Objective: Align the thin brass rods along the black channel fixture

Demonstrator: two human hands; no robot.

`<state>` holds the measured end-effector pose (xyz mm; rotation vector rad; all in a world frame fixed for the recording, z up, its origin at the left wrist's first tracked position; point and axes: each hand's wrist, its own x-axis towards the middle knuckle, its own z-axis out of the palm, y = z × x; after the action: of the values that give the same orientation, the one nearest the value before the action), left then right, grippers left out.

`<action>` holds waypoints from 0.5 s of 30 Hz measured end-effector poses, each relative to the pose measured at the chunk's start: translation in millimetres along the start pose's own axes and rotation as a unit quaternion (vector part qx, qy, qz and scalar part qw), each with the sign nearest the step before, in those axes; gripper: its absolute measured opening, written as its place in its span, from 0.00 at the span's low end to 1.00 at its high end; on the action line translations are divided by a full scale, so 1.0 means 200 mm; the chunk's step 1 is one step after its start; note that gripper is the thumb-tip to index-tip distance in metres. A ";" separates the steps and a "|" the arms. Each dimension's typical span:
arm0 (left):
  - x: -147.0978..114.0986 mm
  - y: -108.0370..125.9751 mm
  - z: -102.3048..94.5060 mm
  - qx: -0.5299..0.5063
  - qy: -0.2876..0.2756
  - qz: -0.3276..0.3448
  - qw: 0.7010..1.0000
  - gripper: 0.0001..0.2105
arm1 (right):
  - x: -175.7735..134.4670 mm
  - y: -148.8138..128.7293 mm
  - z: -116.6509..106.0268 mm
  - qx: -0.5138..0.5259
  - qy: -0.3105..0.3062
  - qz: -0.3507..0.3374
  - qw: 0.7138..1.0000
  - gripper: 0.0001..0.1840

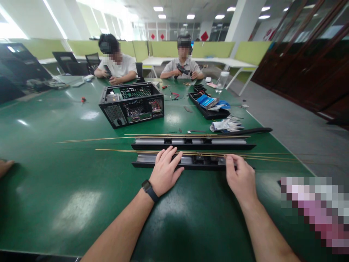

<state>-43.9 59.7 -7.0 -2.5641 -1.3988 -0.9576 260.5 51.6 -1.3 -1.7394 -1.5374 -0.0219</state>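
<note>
Two long black channels with silvery inner strips lie parallel on the green table: a near channel (188, 160) and a far channel (152, 141). Thin brass-coloured rods (261, 157) run lengthwise over the near one and stick out past its ends. More thin rods (89, 140) lie along the far one. My left hand (165, 173) rests with fingers spread across the near channel, its fingertips at the rods. At the channel's right part, my right hand (239, 174) is closed, thumb and forefinger pinching at a rod; its other fingers are curled.
An open computer case (132, 105) stands beyond the channels. To its right are a black tray (215, 114) with blue items, white gloves (227, 124) and a clear jug (223, 80). Two people sit opposite; one holds a dark power tool (182, 69). Another hand (5, 167) shows at far left.
</note>
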 end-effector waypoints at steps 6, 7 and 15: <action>0.00 -0.01 0.01 0.008 0.005 0.003 1.000 0.23 | 0.00 0.01 0.02 0.037 0.003 -0.011 0.999 0.25; 0.00 -0.01 0.01 0.008 0.005 0.004 1.000 0.23 | 0.00 0.02 0.01 0.031 0.010 0.012 0.999 0.26; 0.00 -0.02 0.01 -0.002 0.008 0.001 1.000 0.24 | 0.00 0.01 0.03 0.041 0.002 -0.027 0.999 0.24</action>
<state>-45.1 62.4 -9.2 -2.5549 -1.3912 -0.9803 260.2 54.3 -6.2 -1.6329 -1.5597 0.0098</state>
